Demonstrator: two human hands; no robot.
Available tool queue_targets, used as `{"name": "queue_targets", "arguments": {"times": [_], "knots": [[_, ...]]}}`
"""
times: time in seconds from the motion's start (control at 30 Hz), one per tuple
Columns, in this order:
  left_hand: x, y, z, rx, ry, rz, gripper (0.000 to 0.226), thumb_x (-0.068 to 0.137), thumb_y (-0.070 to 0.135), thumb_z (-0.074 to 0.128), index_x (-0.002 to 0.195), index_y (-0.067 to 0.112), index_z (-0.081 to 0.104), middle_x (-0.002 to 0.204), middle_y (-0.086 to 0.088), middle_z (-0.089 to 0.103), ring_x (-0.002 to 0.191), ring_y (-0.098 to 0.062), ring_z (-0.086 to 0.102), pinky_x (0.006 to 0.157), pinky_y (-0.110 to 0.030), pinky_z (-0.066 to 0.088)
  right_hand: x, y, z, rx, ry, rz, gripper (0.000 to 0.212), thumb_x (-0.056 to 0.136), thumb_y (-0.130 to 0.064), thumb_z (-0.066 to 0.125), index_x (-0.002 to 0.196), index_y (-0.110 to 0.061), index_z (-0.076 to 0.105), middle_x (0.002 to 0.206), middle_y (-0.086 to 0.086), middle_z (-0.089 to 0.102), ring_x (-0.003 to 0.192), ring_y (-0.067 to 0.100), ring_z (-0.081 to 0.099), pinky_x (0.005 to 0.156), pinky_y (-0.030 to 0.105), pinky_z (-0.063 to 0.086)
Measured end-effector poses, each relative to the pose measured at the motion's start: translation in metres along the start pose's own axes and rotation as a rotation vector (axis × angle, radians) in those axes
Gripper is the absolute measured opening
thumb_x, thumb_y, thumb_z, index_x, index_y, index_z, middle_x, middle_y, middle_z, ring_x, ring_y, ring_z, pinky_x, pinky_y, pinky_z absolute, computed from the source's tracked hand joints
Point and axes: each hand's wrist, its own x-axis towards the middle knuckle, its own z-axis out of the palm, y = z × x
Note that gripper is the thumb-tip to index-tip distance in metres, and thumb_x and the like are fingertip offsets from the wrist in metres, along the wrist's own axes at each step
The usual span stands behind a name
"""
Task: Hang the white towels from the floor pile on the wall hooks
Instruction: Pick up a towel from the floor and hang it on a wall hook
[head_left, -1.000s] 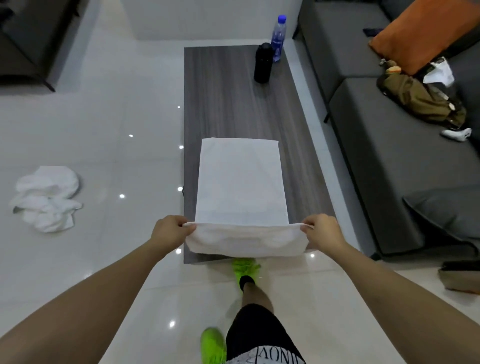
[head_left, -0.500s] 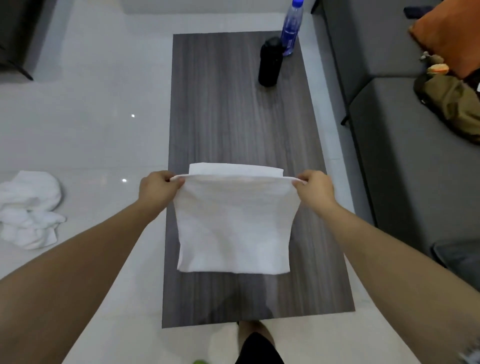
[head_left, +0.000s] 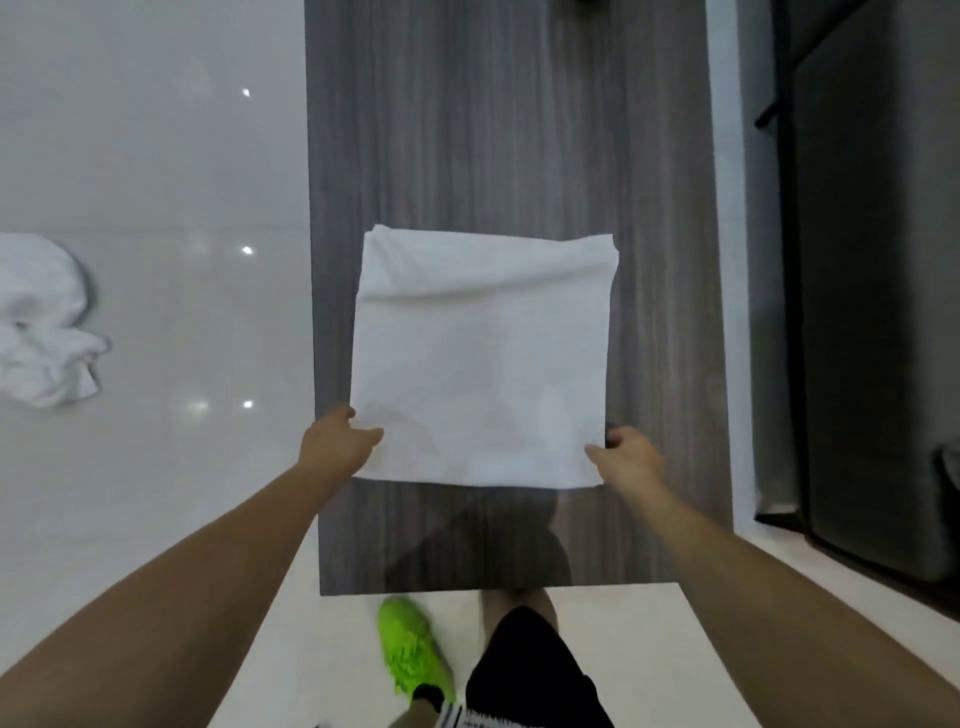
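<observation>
i see the grey wood-grain desk (head_left: 519, 130) carrying a folded white towel (head_left: 483, 364) toward its near edge; on the glossy floor (head_left: 156, 156), a crumpled towel pile (head_left: 41, 322) lies off the desk's left edge.

A white folded towel (head_left: 480, 358) is lying flat mid-frame on the counter (head_left: 509, 130). More white towels (head_left: 44, 322) are sitting crumpled at the left edge.

One folded white towel (head_left: 483, 364) lies on the one grey wood-grain table (head_left: 509, 130), and one crumpled pile of white towels (head_left: 41, 322) sits on the floor; how many towels are in that pile I cannot tell. Two hands are out, the left hand (head_left: 337, 441) and the right hand (head_left: 626, 457). One bright green shoe (head_left: 410, 649) shows by the table, and one dark sofa (head_left: 857, 260) stands along the far side.
</observation>
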Motion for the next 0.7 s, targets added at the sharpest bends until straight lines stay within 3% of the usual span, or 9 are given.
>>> {"name": "queue_targets", "arguments": {"times": [0.1,0.2,0.3,0.4,0.5,0.6,0.7], "knots": [[0.001,-0.03,0.023,-0.098,0.003,-0.084,0.056,0.087,0.027,0.069,0.134,0.004,0.05,0.125,-0.015,0.059,0.111,-0.035,0.059,0.095,-0.043,0.052,-0.003,0.025,0.024,0.153,-0.027,0.097,0.036,0.09,-0.026,0.069,0.12,-0.012,0.056,0.11,0.004,0.062,0.097,0.024,0.062,0.077,0.032,0.049],[0.004,-0.049,0.036,-0.236,0.048,-0.203,0.051,0.084,0.026,0.072,0.125,0.004,0.052,0.107,-0.012,0.063,0.095,-0.032,0.065,0.088,-0.046,0.057,-0.002,0.04,0.044,0.401,0.052,0.209,0.037,0.079,-0.034,0.078,0.105,-0.014,0.06,0.105,0.008,0.07,0.087,0.026,0.069,0.08,0.042,0.058],[0.006,-0.058,0.047,-0.601,0.012,-0.338,0.035,0.086,0.018,0.073,0.112,0.0,0.06,0.096,-0.014,0.067,0.077,-0.026,0.067,0.076,-0.042,0.06,-0.008,0.035,0.059,0.919,-0.033,0.432,0.028,0.083,-0.02,0.078,0.103,-0.007,0.063,0.098,0.013,0.07,0.088,0.027,0.069,0.082,0.041,0.059],[0.001,-0.054,0.056,-0.936,-0.033,-0.382,0.027,0.092,0.01,0.066,0.115,-0.001,0.058,0.102,-0.017,0.066,0.086,-0.027,0.067,0.076,-0.036,0.058,-0.016,0.022,0.075,1.114,-0.115,0.479,0.031,0.087,-0.012,0.074,0.116,-0.006,0.062,0.109,0.015,0.069,0.097,0.028,0.068,0.084,0.039,0.059],[-0.001,-0.049,0.057,-1.021,0.078,-0.311,0.031,0.089,0.002,0.065,0.118,-0.002,0.056,0.111,-0.021,0.065,0.087,-0.03,0.071,0.069,-0.034,0.061,-0.024,0.009,0.086,1.175,0.06,0.432,0.034,0.086,0.003,0.067,0.118,-0.006,0.062,0.111,0.012,0.069,0.094,0.027,0.069,0.075,0.036,0.061],[-0.017,-0.041,0.045,-0.932,0.23,-0.166,0.036,0.083,0.002,0.065,0.112,0.013,0.047,0.106,-0.015,0.06,0.08,-0.031,0.072,0.066,-0.038,0.062,-0.047,-0.002,0.082,1.214,0.259,0.353,0.051,0.084,0.006,0.065,0.128,-0.013,0.047,0.101,0.003,0.063,0.086,0.021,0.066,0.059,0.031,0.058],[-0.052,-0.028,0.022,-0.866,0.316,-0.03,0.028,0.084,0.001,0.058,0.107,0.017,0.058,0.097,-0.001,0.06,0.079,-0.028,0.071,0.066,-0.036,0.062,-0.081,-0.011,0.073,1.127,0.38,0.192,0.055,0.088,0.001,0.062,0.133,-0.026,0.044,0.093,-0.01,0.055,0.079,0.016,0.063,0.065,0.032,0.06]]}}
